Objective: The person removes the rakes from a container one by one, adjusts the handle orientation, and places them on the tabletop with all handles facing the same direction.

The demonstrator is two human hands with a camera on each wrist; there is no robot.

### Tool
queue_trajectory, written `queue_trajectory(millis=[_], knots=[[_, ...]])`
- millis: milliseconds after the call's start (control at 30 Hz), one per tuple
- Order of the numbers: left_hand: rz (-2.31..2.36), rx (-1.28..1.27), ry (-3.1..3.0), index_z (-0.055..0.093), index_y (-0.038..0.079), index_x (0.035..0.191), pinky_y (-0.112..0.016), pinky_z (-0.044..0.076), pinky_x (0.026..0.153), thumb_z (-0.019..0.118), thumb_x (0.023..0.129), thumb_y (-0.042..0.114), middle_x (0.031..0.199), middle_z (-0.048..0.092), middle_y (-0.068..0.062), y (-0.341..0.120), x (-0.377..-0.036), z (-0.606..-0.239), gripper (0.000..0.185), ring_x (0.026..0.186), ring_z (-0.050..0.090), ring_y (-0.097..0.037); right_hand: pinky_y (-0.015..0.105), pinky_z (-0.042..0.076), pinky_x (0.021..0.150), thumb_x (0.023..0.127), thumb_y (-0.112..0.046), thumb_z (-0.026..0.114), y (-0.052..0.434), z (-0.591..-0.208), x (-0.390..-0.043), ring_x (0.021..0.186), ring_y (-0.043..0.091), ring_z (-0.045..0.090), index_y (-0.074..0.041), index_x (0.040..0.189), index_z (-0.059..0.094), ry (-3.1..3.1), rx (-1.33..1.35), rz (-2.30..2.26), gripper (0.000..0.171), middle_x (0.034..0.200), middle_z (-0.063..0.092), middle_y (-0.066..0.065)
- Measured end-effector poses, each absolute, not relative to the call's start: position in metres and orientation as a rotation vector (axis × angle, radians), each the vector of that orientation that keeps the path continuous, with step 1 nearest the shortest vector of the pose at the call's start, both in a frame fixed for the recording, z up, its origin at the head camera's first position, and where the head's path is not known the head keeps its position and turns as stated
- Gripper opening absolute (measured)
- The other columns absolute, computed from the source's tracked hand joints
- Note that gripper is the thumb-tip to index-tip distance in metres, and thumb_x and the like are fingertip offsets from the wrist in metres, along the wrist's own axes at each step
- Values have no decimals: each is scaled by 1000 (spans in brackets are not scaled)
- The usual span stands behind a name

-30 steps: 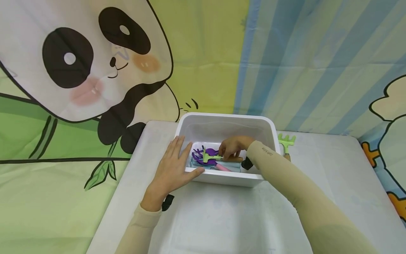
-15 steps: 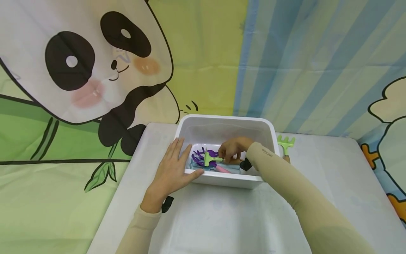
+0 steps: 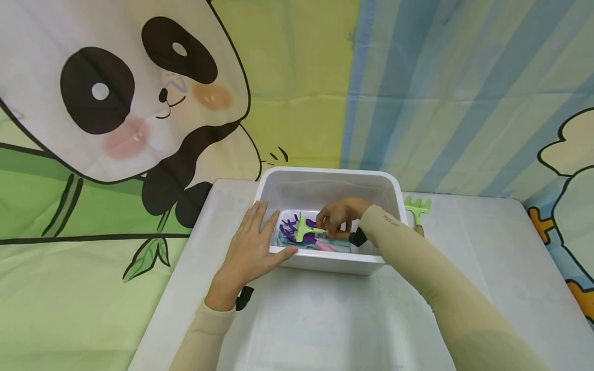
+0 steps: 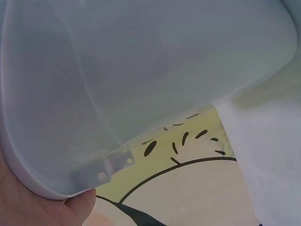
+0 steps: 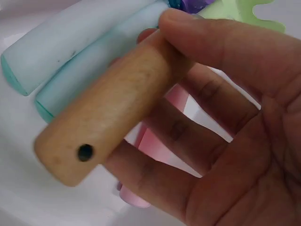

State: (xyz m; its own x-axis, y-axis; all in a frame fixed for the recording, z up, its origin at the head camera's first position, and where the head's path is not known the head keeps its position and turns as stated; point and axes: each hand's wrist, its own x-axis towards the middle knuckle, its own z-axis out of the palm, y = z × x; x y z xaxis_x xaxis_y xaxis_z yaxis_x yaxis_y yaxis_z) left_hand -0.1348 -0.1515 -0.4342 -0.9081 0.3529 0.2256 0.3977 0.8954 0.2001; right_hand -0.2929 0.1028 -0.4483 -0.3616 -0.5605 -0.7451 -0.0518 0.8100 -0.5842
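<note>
My right hand (image 3: 337, 216) is inside the white plastic bin (image 3: 329, 263). It pinches the wooden handle (image 5: 113, 103) of a small green hand rake (image 3: 303, 229), with the thumb on one side and fingertips on the other. Beneath the rake lie purple-headed garden tools (image 3: 290, 226), a pink handle (image 3: 325, 247) and pale blue handles (image 5: 84, 42). My left hand (image 3: 250, 242) rests on the bin's left front corner. Its fingers lie straight over the left side and its thumb along the front rim. In the left wrist view, part of that hand touches the rim.
Just right of the bin, another green hand rake (image 3: 418, 206) with a wooden handle lies on the white table (image 3: 487, 247), partly hidden by the bin. A cloth backdrop (image 3: 297, 93) with a panda print hangs directly behind the table.
The green rake's head has turned slightly and come up a little over the purple tools, as my right hand's fingers took hold of its handle. My left hand has stayed put.
</note>
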Motion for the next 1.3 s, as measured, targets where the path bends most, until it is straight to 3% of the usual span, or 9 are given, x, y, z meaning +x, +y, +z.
queue_trajectory(millis=[500,1200,1300], knots=[[-361,-583,-2870,42,5,152,-50,16,119,44,86,81,163,18,-20,-152,-135,-435,101,151,7,-35,34,56,64,87,-3,69,106,-442,-297,82,22,63,-6,121,55,1805,-407,-607,37,99,58,10],[-367,-610,-2832,43,5,151,-48,14,120,43,86,82,162,21,-22,-154,-137,-436,101,151,9,-35,38,58,71,89,-4,71,102,-414,-291,78,22,63,-12,123,52,1799,-414,-673,39,105,60,14],[-374,-613,-2825,44,5,151,-48,14,120,44,86,82,162,21,-22,-154,-136,-436,100,151,9,-35,39,58,70,90,-4,69,105,-410,-290,73,22,63,-11,123,51,1798,-440,-681,39,100,62,15]])
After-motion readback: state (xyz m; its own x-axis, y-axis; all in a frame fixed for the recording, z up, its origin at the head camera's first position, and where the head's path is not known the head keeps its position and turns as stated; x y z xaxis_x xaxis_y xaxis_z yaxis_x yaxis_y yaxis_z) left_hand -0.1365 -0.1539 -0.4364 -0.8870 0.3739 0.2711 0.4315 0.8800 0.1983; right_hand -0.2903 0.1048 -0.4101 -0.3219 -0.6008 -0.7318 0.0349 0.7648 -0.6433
